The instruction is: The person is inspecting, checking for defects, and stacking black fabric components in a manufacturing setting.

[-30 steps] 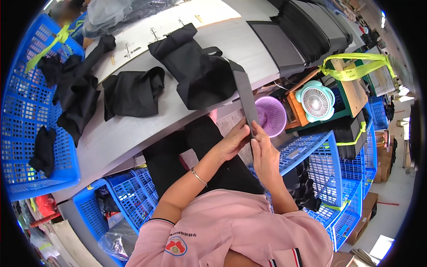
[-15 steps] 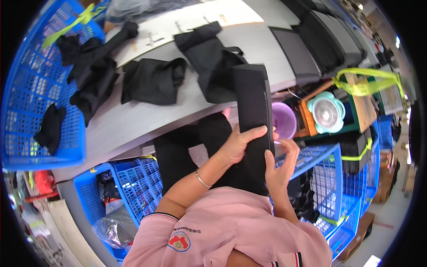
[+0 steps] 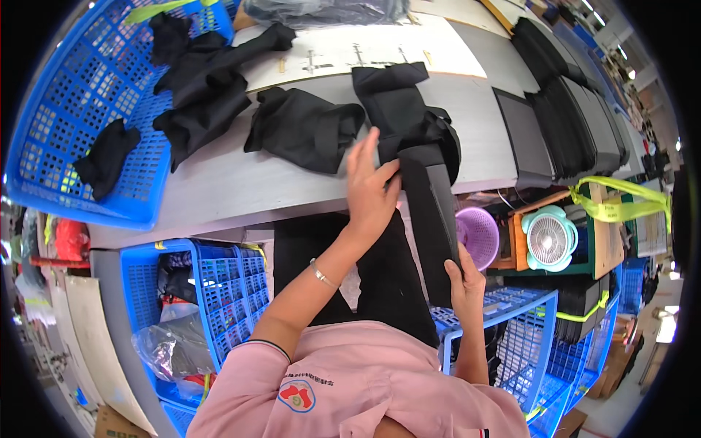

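A long flat black fabric panel (image 3: 429,230) leans from the table's front edge toward my lap, with a lighter grey strip along its right side. Its lower end is gripped in my right hand (image 3: 467,281), thumb on top. My left hand (image 3: 371,191) is at the panel's upper left corner, fingers spread and slightly blurred; whether they touch it I cannot tell. Just beyond lies a black fabric piece with a strap (image 3: 394,109), partly behind the panel. Left of it rests another crumpled black fabric piece (image 3: 299,131).
More black cloth (image 3: 204,102) spills from a blue basket (image 3: 120,208) at left. Stacked black panels (image 3: 566,131) stand on the table's right. Below them are a purple basket (image 3: 478,237), a small teal fan (image 3: 549,237) and a blue crate (image 3: 537,343). Another blue crate (image 3: 219,292) sits lower left.
My left hand has let go of the panel's middle and moved forward to its upper end. The panel has dropped lower in view, and my right hand now grips its lower end.
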Tool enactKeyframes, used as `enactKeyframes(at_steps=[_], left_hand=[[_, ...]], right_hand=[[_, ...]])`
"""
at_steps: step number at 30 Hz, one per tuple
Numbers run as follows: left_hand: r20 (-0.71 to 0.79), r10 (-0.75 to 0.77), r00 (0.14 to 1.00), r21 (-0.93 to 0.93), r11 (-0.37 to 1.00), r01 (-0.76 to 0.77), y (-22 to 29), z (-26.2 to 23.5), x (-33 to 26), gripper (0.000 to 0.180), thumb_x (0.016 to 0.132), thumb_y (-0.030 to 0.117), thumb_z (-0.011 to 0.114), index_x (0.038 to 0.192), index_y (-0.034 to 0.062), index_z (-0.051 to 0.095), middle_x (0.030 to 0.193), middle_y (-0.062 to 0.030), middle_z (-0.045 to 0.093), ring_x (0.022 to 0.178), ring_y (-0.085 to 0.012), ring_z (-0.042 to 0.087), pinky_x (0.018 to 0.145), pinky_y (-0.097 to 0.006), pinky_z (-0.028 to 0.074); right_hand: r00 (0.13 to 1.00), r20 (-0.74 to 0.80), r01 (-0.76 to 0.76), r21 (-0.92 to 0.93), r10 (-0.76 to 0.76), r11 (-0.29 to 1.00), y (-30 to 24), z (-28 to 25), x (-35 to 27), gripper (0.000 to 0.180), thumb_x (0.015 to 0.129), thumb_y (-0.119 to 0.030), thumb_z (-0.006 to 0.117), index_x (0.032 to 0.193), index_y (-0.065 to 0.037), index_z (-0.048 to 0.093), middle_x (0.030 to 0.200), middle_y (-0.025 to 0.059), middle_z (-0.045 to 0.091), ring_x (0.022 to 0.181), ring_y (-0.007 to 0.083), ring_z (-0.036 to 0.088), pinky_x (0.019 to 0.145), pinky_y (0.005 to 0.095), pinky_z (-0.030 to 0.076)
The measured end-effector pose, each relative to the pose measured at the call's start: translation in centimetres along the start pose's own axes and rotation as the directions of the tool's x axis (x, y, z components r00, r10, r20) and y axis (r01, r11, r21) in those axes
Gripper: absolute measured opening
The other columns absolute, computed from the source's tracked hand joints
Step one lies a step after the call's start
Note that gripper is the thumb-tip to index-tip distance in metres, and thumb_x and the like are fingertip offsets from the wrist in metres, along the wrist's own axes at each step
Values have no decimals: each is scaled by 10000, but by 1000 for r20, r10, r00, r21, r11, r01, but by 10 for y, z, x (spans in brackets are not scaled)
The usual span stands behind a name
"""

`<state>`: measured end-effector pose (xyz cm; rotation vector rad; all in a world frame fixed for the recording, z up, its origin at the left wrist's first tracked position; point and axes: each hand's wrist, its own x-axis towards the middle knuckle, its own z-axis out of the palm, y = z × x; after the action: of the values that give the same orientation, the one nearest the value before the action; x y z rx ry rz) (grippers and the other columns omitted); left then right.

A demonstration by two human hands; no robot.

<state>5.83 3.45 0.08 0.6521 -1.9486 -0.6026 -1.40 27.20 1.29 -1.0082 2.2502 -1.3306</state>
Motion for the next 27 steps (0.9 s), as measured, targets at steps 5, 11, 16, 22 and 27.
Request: enactKeyframes(at_steps=[5,11,16,22,27], left_hand=[[60,132,989,-131,984,-123,-5,14,25,354,740,-139,511,1051,-66,662,1410,-177,506,1322,-355,459,1063,-395,421],[158,237,959,-355,920,-169,31,8,29,192,812,-88,572,980,-61,661,1346,-108,588,1305,-337,492,1013,-379,470],[189,296,936,-399,894,-202,39,-9,20,144,785,-94,607,897,-33,674,1280,-95,640,1246,-349,550,900,-369,542],[408,507,759,-528,810,-257,62,-29,-16,475,698,-103,618,1117,102,705,1369,-60,573,1308,-308,506,835,-335,555],[247,239,939,-463,880,-102,55,-48,-33,723,708,20,668,1401,8,462,1519,-232,331,1378,-391,351,1116,-464,318]], right_hand=[[992,-30,117,-174,-124,978,-31,0,23,429,936,-25,577,1363,-5,531,1163,174,684,999,192,658,899,311,493],[963,38,258,-406,-266,877,-62,7,63,436,898,-2,569,1334,-35,561,879,189,673,635,340,640,567,371,491],[947,72,288,-626,-314,725,-50,19,57,413,894,-76,573,1307,-66,565,829,158,666,619,345,643,521,428,506],[895,1,441,142,-446,886,22,35,102,316,907,-152,582,1195,-21,587,1124,134,642,1018,299,636,839,414,518],[998,-38,-35,389,55,921,13,26,96,389,973,-209,553,1317,-28,528,1248,94,610,1108,237,618,932,372,522]])
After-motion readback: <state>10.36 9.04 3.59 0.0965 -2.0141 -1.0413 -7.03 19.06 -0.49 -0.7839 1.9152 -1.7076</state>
